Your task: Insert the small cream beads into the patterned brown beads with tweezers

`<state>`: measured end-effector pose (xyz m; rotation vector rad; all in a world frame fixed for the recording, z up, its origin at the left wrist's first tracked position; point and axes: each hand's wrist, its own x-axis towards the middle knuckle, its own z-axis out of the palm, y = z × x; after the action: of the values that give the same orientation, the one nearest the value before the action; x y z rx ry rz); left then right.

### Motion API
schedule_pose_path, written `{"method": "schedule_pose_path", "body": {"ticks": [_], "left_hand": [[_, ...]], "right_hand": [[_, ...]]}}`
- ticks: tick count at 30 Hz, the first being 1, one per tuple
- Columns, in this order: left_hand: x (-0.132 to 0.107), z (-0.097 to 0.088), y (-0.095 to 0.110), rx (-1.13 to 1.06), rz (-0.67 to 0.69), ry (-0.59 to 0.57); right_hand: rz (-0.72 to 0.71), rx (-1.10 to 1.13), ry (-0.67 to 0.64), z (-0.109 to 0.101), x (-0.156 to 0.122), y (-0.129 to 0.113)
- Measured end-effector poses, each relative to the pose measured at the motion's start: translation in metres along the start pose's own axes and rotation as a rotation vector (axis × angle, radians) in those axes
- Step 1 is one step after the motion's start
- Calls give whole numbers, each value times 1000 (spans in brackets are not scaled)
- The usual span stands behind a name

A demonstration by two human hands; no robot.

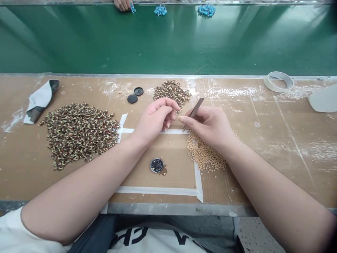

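Note:
My right hand (210,123) is closed round dark tweezers (197,107), their flat end sticking up past the fingers and the tip pointing down. My left hand (159,117) is beside it, thumb and fingers curled together; anything in them is too small to make out. Under and beside my right hand spreads a pile of small tan round pieces (204,154). Beyond the hands lies a small heap of dark and cream parts (172,92). Nearer to me a small round dish of black paste (157,165) stands inside the white tape outline (158,190).
A larger heap of the dark and cream parts (81,135) lies left, near a crumpled sheet (42,100). Two black discs (132,98) sit at the back. A tape roll (279,82) is at right. Across the green belt (168,42), another person's hand (123,5) touches blue pieces.

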<state>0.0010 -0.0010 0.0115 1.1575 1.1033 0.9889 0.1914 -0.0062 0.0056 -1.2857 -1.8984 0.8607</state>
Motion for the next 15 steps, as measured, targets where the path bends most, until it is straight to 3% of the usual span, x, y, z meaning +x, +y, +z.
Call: {"method": "schedule_pose_path", "body": {"ticks": [15], "left_hand": [[-1,0,2,22,-20,-25]], "right_hand": [[-62,26,50,0,-2,-5]]}}
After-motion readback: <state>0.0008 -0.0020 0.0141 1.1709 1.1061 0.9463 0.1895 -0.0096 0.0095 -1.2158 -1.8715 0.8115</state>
